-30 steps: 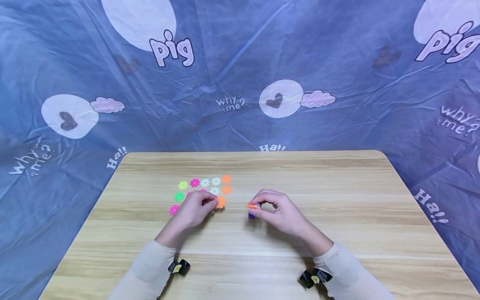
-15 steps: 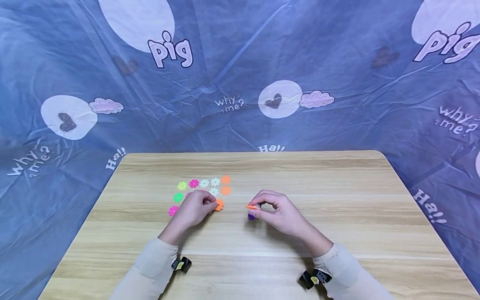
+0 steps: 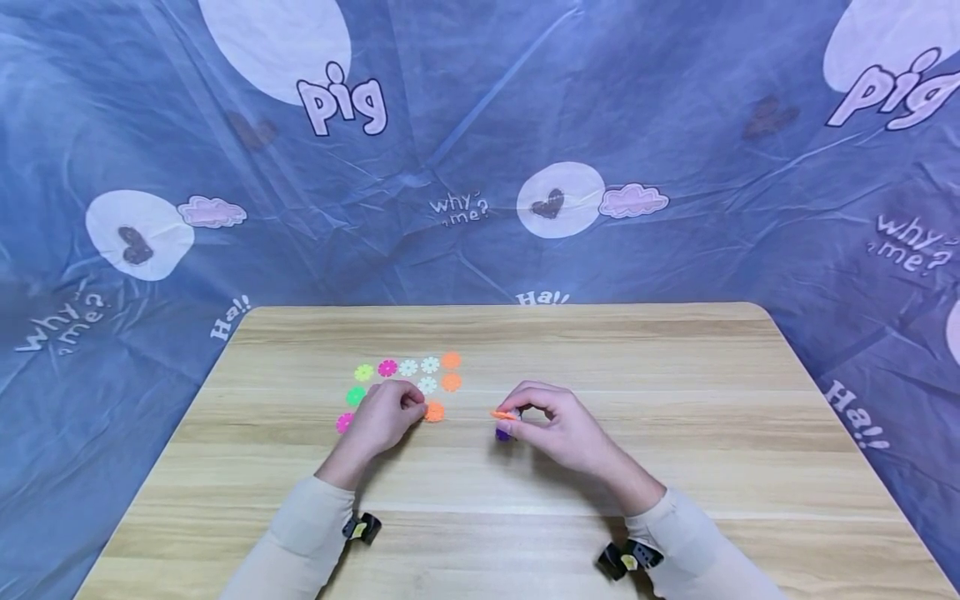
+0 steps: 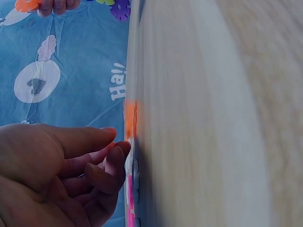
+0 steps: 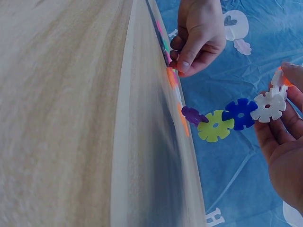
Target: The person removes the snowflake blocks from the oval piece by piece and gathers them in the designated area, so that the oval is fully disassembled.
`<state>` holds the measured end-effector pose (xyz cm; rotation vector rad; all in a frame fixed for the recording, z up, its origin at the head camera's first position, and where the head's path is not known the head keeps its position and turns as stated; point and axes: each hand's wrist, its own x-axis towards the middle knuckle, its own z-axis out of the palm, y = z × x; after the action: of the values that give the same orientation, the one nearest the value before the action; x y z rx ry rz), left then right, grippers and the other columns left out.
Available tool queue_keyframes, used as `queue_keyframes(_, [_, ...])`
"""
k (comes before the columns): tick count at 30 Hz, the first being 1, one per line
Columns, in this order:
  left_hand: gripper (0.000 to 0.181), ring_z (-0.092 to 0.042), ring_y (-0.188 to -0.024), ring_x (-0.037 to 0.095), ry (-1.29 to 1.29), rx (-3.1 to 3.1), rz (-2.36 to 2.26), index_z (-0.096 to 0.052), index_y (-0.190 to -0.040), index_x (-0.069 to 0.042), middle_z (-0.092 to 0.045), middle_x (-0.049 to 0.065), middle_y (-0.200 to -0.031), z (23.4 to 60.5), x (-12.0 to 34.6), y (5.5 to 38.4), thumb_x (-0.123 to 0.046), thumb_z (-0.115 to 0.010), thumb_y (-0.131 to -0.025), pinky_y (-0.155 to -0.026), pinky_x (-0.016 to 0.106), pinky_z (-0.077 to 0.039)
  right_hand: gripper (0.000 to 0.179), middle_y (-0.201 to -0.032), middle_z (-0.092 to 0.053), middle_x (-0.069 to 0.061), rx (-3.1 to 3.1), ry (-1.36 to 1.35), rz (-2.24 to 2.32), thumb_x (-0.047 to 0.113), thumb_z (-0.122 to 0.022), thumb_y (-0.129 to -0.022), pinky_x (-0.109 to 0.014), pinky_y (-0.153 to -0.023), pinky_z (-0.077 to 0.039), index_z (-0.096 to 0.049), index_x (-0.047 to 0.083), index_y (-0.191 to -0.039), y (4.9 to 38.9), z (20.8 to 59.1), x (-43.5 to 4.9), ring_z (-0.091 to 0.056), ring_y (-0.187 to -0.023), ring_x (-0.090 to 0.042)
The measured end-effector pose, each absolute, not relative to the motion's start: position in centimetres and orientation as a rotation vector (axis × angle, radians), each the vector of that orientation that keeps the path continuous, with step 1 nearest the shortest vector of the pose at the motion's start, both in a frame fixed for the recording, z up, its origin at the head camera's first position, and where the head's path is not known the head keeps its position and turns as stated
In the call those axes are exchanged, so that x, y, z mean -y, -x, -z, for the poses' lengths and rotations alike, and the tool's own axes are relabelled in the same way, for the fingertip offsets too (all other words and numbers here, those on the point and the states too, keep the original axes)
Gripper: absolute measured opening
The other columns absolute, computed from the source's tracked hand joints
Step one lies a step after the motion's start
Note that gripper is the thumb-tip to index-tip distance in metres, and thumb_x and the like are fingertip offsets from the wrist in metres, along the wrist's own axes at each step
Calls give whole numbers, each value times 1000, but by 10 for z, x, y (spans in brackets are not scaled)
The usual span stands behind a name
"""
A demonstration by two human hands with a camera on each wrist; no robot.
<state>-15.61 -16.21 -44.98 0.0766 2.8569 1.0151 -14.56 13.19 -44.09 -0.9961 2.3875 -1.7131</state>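
My left hand (image 3: 384, 417) is low over the table, its fingertips right at the edge of a flat orange notched disc (image 3: 435, 412). In the left wrist view a small gap shows between thumb (image 4: 90, 139) and forefinger, with nothing between them. My right hand (image 3: 562, 427) holds up a chain of interlocking snowflake discs, pinching it at an orange disc (image 3: 503, 415). In the right wrist view, white (image 5: 269, 107), blue (image 5: 240, 114), yellow (image 5: 216, 126) and purple (image 5: 193, 115) discs hang off toward the left hand. The right palm hides part of the chain in the head view.
Loose discs lie in rough rows left of centre: yellow (image 3: 364, 372), pink (image 3: 387, 367), white (image 3: 408, 367), green (image 3: 356, 396) and orange (image 3: 451, 360). The left hand covers some. The wooden table (image 3: 675, 358) ends at a blue printed cloth (image 3: 465, 258).
The orange disc by the left fingertips has shifted slightly toward me and left, and now lies flat. The left fingertips have drawn back a little. The right hand holds still with its chain.
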Motion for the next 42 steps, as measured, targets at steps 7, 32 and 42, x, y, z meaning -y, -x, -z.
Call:
queue_keyframes(7, [5, -65, -84, 15, -99, -2851, -1081, -79, -94, -5, -75, 4, -89, 450, 166, 155, -4, -75, -96, -79, 36, -59, 8, -99, -78, -7, -2381, 995, 1714, 13, -79, -99, -31, -89, -58, -80, 8, -106, 146, 441, -131, -70, -93, -9])
queue_keyframes(32, [18, -65, -79, 10, -225, -2630, -1456, -79, -113, -3, -77, 6, -93, 433, 161, 141, -15, -77, -100, -68, 22, -55, 9, -98, -78, 4, -2390, 986, 1699, 13, -79, -99, -35, -88, -59, -80, 8, -107, 147, 441, -129, -71, -92, -9])
queue_keyframes(42, [18, -73, -88, 16, -380, -2586, -1568, -79, -113, -3, -80, 8, -100, 424, 150, 134, -14, -78, -99, -76, 23, -58, 8, -98, -78, 3, -2392, 984, 1699, 14, -79, -99, -31, -89, -58, -81, 13, -108, 148, 443, -129, -71, -93, -9])
